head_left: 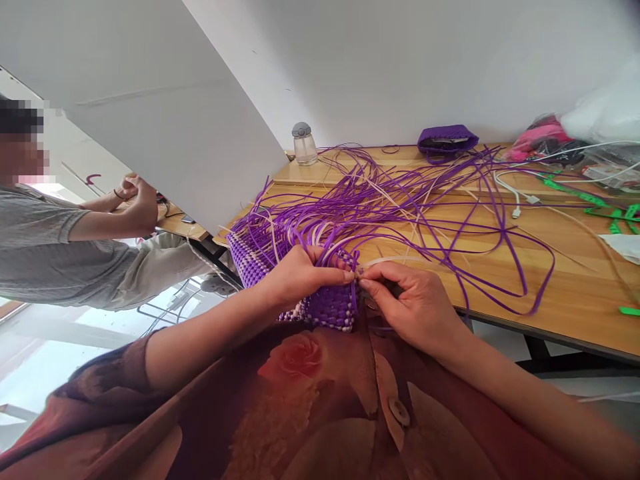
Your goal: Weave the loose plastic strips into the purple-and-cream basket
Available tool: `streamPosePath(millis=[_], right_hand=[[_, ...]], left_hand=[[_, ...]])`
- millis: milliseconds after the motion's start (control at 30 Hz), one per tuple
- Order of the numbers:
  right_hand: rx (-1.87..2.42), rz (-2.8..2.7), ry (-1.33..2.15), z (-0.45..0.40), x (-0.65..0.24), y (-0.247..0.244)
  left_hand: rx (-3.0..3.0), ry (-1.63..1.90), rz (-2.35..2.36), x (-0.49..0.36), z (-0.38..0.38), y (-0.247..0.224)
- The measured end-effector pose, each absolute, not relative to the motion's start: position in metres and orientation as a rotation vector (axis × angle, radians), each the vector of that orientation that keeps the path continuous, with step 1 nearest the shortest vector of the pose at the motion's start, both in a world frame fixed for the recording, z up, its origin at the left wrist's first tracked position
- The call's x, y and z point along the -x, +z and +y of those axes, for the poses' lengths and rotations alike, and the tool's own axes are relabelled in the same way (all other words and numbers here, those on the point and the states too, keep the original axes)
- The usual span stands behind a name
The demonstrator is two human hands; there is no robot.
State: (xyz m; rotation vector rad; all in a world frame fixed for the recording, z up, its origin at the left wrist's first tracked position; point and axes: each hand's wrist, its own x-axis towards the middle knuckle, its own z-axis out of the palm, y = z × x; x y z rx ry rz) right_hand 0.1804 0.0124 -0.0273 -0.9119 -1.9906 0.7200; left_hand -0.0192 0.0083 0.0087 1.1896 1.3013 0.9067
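Observation:
A purple and pale woven piece (333, 307) rests at the table's front edge against my body, with many long loose purple and pale strips (380, 200) fanning over the table behind it. My left hand (313, 270) is closed on the upper edge of the weave, thumb on top near its right corner. My right hand (407, 297) pinches a pale strip right beside that corner, thumb and forefinger together. The fingertips of both hands nearly meet there. The far fingers of my left hand are partly hidden by the strips.
On the wooden table (565, 253) stand a glass bottle (305, 145) and a small purple woven pouch (447, 141) at the back. A white cable (516, 200), green tape (575, 190) and plastic bags (607, 160) lie right. Beyond a grey partition (165, 100) a person (40, 247) stands at left.

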Motion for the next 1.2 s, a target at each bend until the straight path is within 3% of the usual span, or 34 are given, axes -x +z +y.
streamPosePath(millis=[367, 567, 833, 1200], right_hand=[[0.897, -2.164, 0.504, 0.012, -0.183, -0.029], [0.535, -2.102, 0.129, 0.01, -0.193, -0.021], [0.844, -1.996, 0.587, 0.026, -0.18, -0.006], [0.973, -1.968, 0.656, 0.038, -0.163, -0.016]], left_hand=[[-1.124, 1.047, 1.297, 0.01, 0.003, 0.002], [-1.163, 1.069, 1.359, 0.012, 0.004, 0.0], [-1.273, 1.06, 1.435, 0.014, 0.004, -0.004], [-1.19, 1.098, 1.328, 0.013, 0.002, -0.006]])
